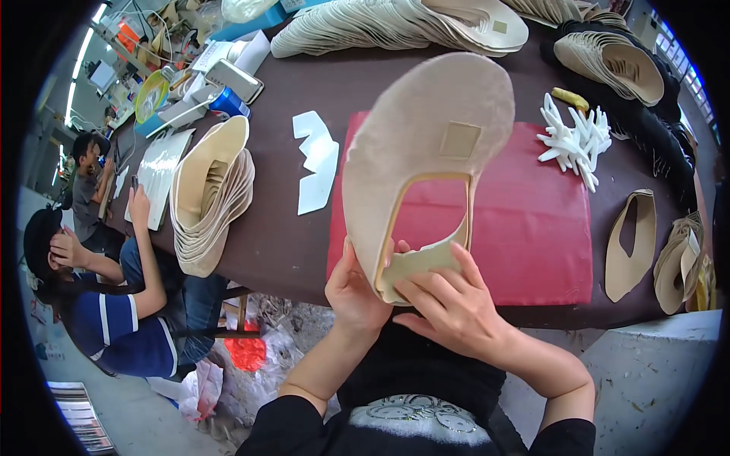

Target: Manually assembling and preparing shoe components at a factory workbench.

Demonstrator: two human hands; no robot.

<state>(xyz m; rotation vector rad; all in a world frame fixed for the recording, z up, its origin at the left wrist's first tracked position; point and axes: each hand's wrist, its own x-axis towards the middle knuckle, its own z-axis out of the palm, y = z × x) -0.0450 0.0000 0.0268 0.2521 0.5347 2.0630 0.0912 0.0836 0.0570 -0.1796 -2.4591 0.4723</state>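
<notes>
Both my hands hold up a beige shoe upper (426, 106) in front of me, its broad rounded end pointing away over the table. A small square patch (461, 140) sits on its inner face, and a wide opening lies below that. My left hand (357, 292) grips the near left edge, thumb on the outside. With fingers bent over the pale green-beige lining at the heel, my right hand (449, 304) presses on the near edge. Some of my left fingertips show through the opening; the rest are hidden behind the upper.
A red mat (532, 228) lies on the brown table (285, 258). Around it are a white zigzag template (315, 163), white forked pieces (574, 140), stacked beige uppers (209, 205) and a single flat upper (631, 243). Two people sit at the left, one in a blue shirt (114, 330).
</notes>
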